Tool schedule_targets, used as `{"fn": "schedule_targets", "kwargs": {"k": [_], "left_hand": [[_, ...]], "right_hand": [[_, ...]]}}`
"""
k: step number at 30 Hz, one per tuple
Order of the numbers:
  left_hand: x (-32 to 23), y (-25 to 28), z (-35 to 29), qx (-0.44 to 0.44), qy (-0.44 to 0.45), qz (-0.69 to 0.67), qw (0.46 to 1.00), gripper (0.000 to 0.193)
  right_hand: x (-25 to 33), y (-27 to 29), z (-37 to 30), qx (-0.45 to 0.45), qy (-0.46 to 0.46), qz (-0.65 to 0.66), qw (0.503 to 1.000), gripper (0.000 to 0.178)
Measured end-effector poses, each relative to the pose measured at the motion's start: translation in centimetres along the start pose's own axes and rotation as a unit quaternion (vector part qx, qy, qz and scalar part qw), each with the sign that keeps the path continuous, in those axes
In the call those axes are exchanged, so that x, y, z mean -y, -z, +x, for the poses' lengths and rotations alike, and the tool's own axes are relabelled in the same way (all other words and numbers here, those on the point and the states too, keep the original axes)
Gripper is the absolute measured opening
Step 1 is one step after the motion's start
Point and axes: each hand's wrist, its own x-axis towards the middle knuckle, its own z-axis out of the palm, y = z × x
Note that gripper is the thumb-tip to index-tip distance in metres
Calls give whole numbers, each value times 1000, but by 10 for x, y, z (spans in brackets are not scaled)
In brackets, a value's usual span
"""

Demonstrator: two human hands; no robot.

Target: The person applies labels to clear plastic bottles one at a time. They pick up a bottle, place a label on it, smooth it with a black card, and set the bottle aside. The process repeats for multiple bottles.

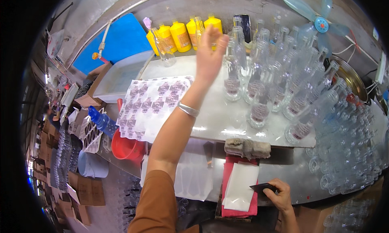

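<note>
My left hand [210,58] is stretched far across the white worktop [210,123], slightly blurred. Its thumb stands apart from the fingers, and I see nothing held in it. A clear glass bottle [199,29] stands just left of its fingertips, and a crowd of labelled bottles [259,107] is to its right. Low at the right, my right hand [280,194] grips a black flat scraper [262,187] beside a folded white cloth [242,184] on a red cloth [252,208]. Sheets of printed labels [156,101] lie left of my left forearm.
Yellow bottles [180,36] line the wall, with a single clear bottle [164,50] before them. A rolled grey cloth [247,148] lies at the worktop's front edge. Many bottles [348,152] fill the right. A red bucket [127,146] and blue spray bottle [101,121] are left; a fan [321,25] is upper right.
</note>
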Motion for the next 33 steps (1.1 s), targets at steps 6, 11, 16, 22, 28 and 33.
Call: {"fn": "schedule_targets", "kwargs": {"k": [6,11,16,22,28,33], "left_hand": [[80,52,89,-79,10,200,977,81],[121,43,126,-64,16,282,957,88],[124,48,114,-59,104,207,971,72],[127,126,128,-203,-59,400,892,65],[99,168,141,-67,145,569,807,80],[117,198,147,-9,154,604,782,67]], "right_hand": [[-7,-2,6,-54,-51,84,994,13],[-9,-6,12,-81,-90,134,984,14],[-9,-9,22,-68,-86,103,989,17],[-5,-16,30,-66,-103,101,987,17],[3,-18,33,-62,-130,113,983,17],[2,-23,32,-60,-154,153,974,16]]}}
